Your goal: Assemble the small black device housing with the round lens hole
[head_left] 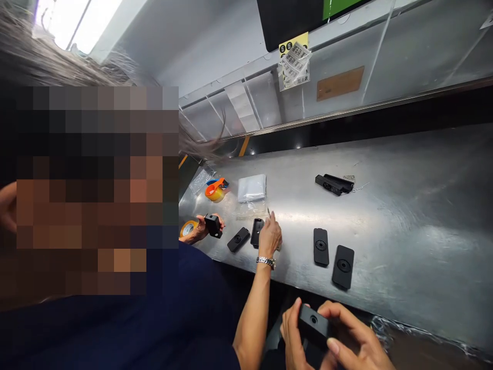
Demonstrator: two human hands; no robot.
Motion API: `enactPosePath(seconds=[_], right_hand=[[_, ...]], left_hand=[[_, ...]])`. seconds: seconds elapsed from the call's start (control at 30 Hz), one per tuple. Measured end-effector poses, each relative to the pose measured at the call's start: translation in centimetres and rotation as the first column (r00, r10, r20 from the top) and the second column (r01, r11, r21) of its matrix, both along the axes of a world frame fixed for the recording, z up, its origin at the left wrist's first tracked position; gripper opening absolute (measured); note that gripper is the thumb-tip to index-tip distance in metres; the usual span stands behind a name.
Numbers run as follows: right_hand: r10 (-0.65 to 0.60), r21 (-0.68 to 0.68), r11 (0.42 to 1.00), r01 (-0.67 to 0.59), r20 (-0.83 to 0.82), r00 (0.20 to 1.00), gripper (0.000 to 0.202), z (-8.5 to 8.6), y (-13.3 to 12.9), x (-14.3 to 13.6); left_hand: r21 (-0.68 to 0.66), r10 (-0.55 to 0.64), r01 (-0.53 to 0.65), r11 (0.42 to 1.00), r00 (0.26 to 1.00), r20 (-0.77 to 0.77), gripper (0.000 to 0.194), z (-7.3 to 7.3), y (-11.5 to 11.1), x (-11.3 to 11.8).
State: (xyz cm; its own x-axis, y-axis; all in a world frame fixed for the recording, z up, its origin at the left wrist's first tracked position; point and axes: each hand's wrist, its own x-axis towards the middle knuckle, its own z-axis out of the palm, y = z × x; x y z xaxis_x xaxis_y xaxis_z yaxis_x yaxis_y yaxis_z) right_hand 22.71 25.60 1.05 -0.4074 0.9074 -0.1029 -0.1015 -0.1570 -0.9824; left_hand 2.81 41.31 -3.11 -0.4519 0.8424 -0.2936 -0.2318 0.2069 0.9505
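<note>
At the bottom of the view, a black box-shaped part [316, 325] with a round hole in its end face is held between both hands, in front of the table's near edge. My left hand [293, 334] grips it from the left side, fingers pressed along it. My right hand [352, 336] has its thumb and fingers on the right side of the same part. On the metal table [404, 221] beyond lie two flat black pieces, one upper left [321, 246] and one nearer [343, 266], each with a round centre recess.
At left, a co-worker in a dark blue shirt [192, 308] holds a black part [213, 225] and reaches with a watch-wearing arm [259, 303]. Further back are black pieces [334, 184], plastic bags [251, 188] and a tape dispenser [215, 191].
</note>
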Motion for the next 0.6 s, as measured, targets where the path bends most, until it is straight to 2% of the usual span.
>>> enactPosePath(seconds=[0.07,0.13,0.17,0.23,0.3,0.37,0.4,0.43,0.5,0.6], right_hand=[[0.046,-0.094,0.994,-0.050,-0.051,0.998,0.030,0.2,-0.2,-0.1],[0.063,-0.188,0.979,-0.078,-0.081,0.995,0.031,0.7,-0.1,-0.3],[0.052,-0.235,0.969,-0.072,-0.090,0.995,0.031,1.2,0.1,-0.5],[0.006,-0.328,0.944,-0.040,-0.105,0.994,0.031,2.1,0.5,-0.8],[-0.048,-0.406,0.914,-0.003,-0.115,0.992,0.031,2.8,0.9,-1.2],[-0.066,-0.456,0.890,0.008,-0.112,0.991,0.030,3.3,1.2,-1.4],[-0.061,-0.471,0.882,0.004,-0.107,0.992,0.028,3.4,1.3,-1.5],[-0.051,-0.481,0.877,-0.003,-0.100,0.994,0.026,3.4,1.4,-1.6],[-0.027,-0.487,0.873,-0.020,-0.090,0.996,0.021,3.3,1.6,-1.6],[-0.003,-0.483,0.874,-0.046,-0.099,0.995,0.016,3.3,1.8,-1.5]], left_hand=[[0.046,0.001,0.002,0.999,0.998,-0.055,0.046,2.6,-0.4,-2.8],[0.106,0.004,0.013,0.994,0.987,-0.158,0.038,5.2,-1.8,-4.2],[0.141,0.007,0.028,0.990,0.970,-0.241,0.035,6.3,-3.1,-4.1],[0.190,0.009,0.081,0.979,0.904,-0.428,0.035,7.5,-7.1,-1.9],[0.195,-0.004,0.107,0.975,0.885,-0.466,0.033,7.2,-12.4,1.9],[0.187,-0.007,0.116,0.975,0.865,-0.502,0.041,5.8,-17.4,5.5],[0.204,0.043,0.094,0.974,0.815,-0.578,0.044,4.9,-19.2,6.8],[0.212,0.036,0.126,0.969,0.779,-0.626,0.047,4.0,-20.5,7.7],[0.220,0.024,0.184,0.958,0.712,-0.702,0.049,2.5,-21.7,8.2],[0.216,0.017,0.199,0.956,0.697,-0.717,0.048,1.6,-21.4,7.7]])
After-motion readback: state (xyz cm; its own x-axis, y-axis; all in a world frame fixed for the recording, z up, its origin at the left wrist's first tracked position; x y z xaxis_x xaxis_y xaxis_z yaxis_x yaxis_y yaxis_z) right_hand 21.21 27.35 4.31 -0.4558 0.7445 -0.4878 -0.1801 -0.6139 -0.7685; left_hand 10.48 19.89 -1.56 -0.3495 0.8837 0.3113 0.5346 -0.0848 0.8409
